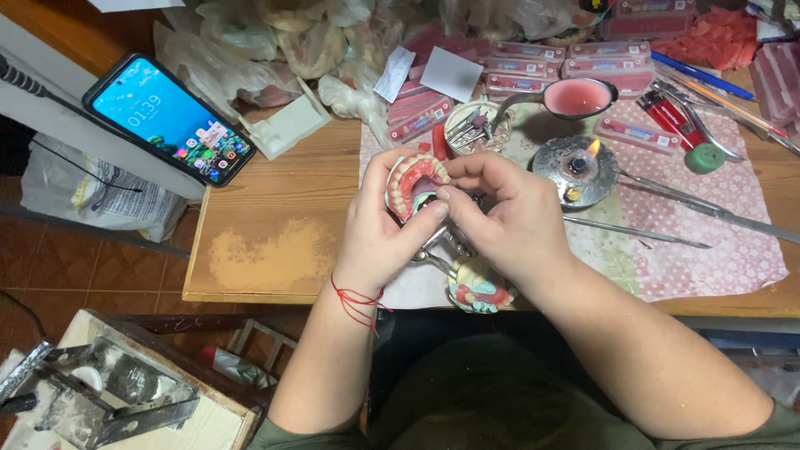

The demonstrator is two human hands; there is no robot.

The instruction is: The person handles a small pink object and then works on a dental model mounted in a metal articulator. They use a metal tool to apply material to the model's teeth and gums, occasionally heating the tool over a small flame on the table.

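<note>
Over table [275, 217], both hands gripping denture model [410, 179], lower half hidden

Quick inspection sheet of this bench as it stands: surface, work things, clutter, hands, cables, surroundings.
Surface: wooden table with a pale dusty patch; pink patterned cloth on its right part.
Job's things: denture model with a row of teeth, on a hinged metal frame; second model hangs at the table edge.
Clutter: lit spirit burner, spoon of pink wax, metal instruments, red flat boxes, plastic bags, phone with lit screen.
Grippers: left hand cradles the model; right hand presses fingers on it.
Cables: thin dark cord at left.
Surroundings: tiled floor; metal device lower left.
</note>
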